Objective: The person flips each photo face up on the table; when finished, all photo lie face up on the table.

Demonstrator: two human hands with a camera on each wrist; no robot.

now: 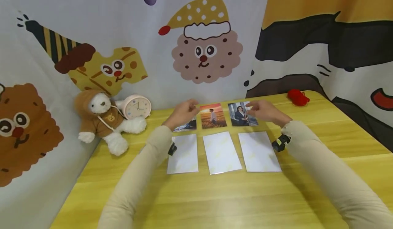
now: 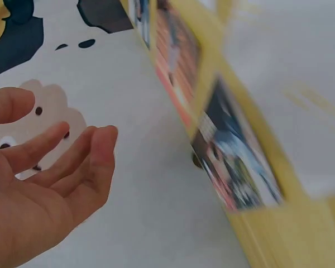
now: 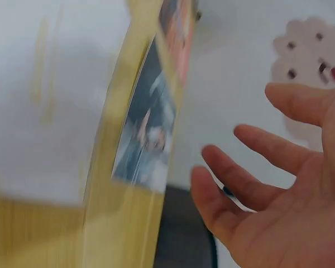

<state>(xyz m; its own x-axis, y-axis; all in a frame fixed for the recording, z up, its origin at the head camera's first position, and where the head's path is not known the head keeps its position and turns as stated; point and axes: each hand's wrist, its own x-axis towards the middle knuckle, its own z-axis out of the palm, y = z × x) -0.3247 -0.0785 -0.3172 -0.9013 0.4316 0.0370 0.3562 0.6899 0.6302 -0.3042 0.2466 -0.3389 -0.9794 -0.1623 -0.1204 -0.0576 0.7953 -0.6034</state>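
Note:
Three photos lie in a back row: a left one [image 1: 188,125] partly hidden by my left hand [image 1: 183,113], a sunset one [image 1: 213,116] in the middle, and one of a person in a dark suit [image 1: 242,114] at the right. Three white sheets [image 1: 183,154] [image 1: 222,152] [image 1: 259,151] lie in front of them. My right hand [image 1: 267,111] hovers at the right photo's edge. Both wrist views show the left hand [image 2: 61,184] and the right hand [image 3: 279,184] raised, fingers loosely bent and apart, holding nothing.
A white plush toy in a brown hoodie [image 1: 104,118] sits at the table's left beside a round pink clock [image 1: 137,107]. A red bundle [image 1: 297,97] lies at the back right. Behind the yellow table [image 1: 196,201] hangs a cartoon-printed curtain [image 1: 122,14].

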